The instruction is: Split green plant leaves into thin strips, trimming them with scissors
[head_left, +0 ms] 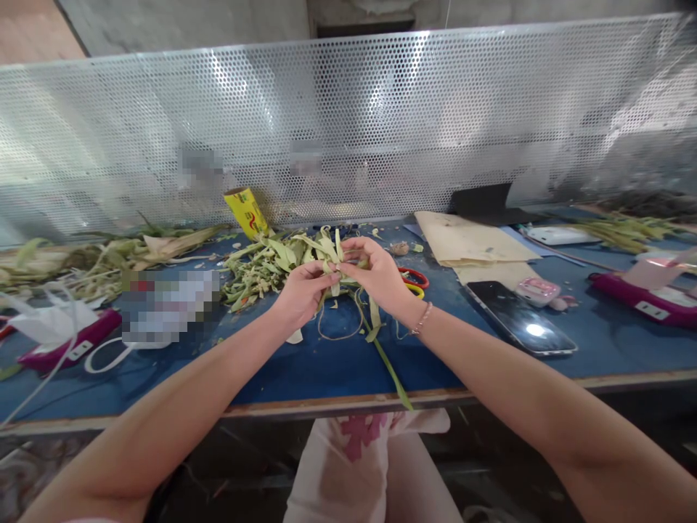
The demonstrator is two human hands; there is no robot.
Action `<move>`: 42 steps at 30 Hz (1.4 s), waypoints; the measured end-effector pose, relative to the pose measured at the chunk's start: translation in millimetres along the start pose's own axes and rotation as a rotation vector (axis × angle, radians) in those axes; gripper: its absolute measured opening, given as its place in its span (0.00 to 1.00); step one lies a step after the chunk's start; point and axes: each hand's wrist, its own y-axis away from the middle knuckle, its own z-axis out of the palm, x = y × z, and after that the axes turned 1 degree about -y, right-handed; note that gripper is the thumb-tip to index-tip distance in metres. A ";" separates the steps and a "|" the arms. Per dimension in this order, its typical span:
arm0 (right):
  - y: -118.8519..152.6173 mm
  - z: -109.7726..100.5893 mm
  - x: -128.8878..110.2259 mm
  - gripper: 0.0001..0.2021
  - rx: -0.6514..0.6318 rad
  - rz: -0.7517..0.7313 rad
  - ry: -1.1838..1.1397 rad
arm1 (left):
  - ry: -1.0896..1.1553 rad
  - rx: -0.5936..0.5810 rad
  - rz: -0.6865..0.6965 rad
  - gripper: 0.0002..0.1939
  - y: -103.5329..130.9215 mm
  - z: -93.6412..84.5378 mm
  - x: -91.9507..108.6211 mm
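Note:
Pale green leaves (329,250) are pinched between my two hands above the blue table. My left hand (305,290) grips them from the left with thumb and fingers closed. From the right, my right hand (375,272) pinches the same leaves, its fingertips almost touching the left ones. A thin brown string (340,338) hangs in a loop below the hands. Just behind the left hand lies a pile of cut green sprigs (255,272). Scissors with red and yellow handles (414,282) lie partly hidden behind my right wrist. A long green stem (393,370) reaches over the table's front edge.
A phone (520,317), a pink case (538,291) and brown paper (473,240) lie to the right. Purple power strips (647,306) sit at both sides. A yellow tube (247,213) leans by a perforated metal panel (348,131). Dried leaves (109,261) lie far left.

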 end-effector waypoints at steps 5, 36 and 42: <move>-0.3 -0.6 -1.3 0.11 0.017 -0.060 0.065 | 0.003 0.001 0.022 0.07 -0.3 -0.9 -0.9; 3.3 -2.2 4.4 0.04 0.036 -0.178 0.418 | -0.054 0.050 0.106 0.13 3.4 6.5 -0.4; 2.4 -2.2 6.6 0.05 0.021 -0.168 0.421 | -0.059 0.060 0.104 0.13 3.7 6.5 -1.0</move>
